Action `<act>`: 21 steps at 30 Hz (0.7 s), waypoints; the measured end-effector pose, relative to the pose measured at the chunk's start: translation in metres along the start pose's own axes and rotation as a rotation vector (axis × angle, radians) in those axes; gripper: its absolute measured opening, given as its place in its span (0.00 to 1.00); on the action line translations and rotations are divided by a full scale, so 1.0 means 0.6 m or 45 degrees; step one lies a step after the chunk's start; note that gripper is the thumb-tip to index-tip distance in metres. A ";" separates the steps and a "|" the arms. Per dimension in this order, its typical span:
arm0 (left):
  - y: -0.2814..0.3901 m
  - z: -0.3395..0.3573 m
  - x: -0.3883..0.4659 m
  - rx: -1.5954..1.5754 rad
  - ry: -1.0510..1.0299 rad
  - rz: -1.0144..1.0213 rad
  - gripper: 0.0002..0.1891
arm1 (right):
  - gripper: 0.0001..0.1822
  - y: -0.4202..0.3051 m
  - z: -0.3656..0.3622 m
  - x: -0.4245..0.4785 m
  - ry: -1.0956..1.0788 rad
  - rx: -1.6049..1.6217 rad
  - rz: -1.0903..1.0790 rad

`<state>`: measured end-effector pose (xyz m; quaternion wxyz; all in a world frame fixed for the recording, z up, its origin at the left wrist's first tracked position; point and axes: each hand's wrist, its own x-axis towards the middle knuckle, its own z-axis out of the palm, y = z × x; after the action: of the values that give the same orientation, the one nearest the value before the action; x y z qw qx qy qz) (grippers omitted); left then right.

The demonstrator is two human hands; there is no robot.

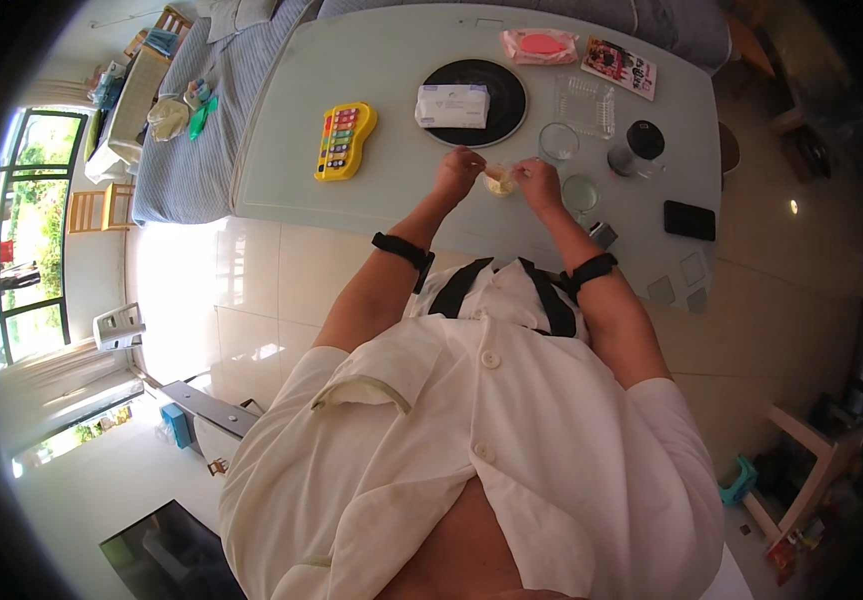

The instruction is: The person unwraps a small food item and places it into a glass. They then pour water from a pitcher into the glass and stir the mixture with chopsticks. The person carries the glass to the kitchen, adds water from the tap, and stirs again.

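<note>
My left hand (pixel 461 176) and my right hand (pixel 539 184) face each other over the near part of the glass-topped table (pixel 386 202). Between them is a small clear container (pixel 501 184) with pale yellow contents. The thumb and fingers of each hand are pinched together at its upper edge. Whether it is a bag or a cup is too small to tell. Just right of my right hand stands a clear drinking glass (pixel 580 193), with a second clear glass (pixel 559 141) beyond it. Black straps circle both forearms.
Beyond my hands, a white tissue pack (pixel 452 106) lies on a round black turntable (pixel 508 82). To the left is a yellow toy xylophone (pixel 345 142). Rightward are a clear plastic tray (pixel 586 107), a dark-lidded jug (pixel 637 148), a black phone (pixel 689 220) and a small grey device (pixel 603 235).
</note>
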<state>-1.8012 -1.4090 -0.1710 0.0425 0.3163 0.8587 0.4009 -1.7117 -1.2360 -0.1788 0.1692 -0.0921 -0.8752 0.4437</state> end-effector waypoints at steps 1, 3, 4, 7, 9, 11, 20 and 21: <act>0.000 0.000 -0.002 -0.044 0.008 -0.035 0.04 | 0.05 -0.003 0.000 0.000 0.003 -0.008 0.000; -0.001 0.000 -0.003 -0.131 0.023 -0.102 0.04 | 0.04 -0.002 0.001 -0.001 0.014 -0.026 0.000; -0.003 0.001 -0.002 -0.080 0.057 -0.028 0.04 | 0.04 0.003 0.003 0.000 0.037 -0.027 -0.012; -0.005 0.002 -0.003 -0.034 0.115 0.036 0.04 | 0.03 0.012 0.005 -0.001 0.051 -0.052 -0.021; 0.000 0.006 -0.006 -0.146 0.090 -0.121 0.04 | 0.02 0.010 0.001 -0.002 -0.005 -0.094 0.006; 0.007 0.005 -0.007 -0.156 0.088 -0.142 0.03 | 0.02 0.001 -0.002 -0.002 -0.025 -0.160 0.053; -0.001 0.014 0.000 -0.187 0.039 -0.114 0.05 | 0.03 0.004 0.000 -0.007 0.020 -0.034 -0.035; -0.006 0.016 0.001 -0.150 0.022 -0.114 0.05 | 0.03 0.005 0.000 -0.008 0.032 -0.036 -0.045</act>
<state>-1.8002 -1.4042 -0.1799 0.0715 0.2709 0.8474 0.4510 -1.7075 -1.2359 -0.1822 0.1867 -0.0844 -0.8807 0.4272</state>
